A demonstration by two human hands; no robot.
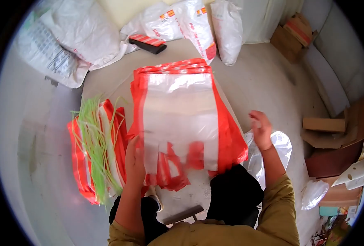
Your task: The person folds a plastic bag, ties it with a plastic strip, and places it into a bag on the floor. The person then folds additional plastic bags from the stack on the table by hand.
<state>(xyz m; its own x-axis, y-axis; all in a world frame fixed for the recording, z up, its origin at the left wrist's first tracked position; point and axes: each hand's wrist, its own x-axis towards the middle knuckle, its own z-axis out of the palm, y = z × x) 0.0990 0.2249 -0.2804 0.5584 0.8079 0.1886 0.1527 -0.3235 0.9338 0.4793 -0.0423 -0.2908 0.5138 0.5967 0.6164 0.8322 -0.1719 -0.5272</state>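
Observation:
A stack of red and white plastic bags [178, 98] lies across the table, its near edge ragged and hanging toward my lap. My left hand [135, 160] is at the lower left edge of the stack, fingers stretched along it; whether it presses on the bags I cannot tell. Off to the right of the stack, my right hand [262, 128] is raised with nothing in it, its fingers loosely bent and apart. Left of the stack, thin green plastic strings [94, 147] drape over another bundle of red and white bags [80, 176].
A black object [149, 46] with a red-striped piece lies at the far end of the table [104, 63]. Filled white sacks [83, 30] line the back. On the right are cardboard boxes [324, 124] and a clear plastic bag [280, 145]. A dark stool-like frame [184, 215] is below.

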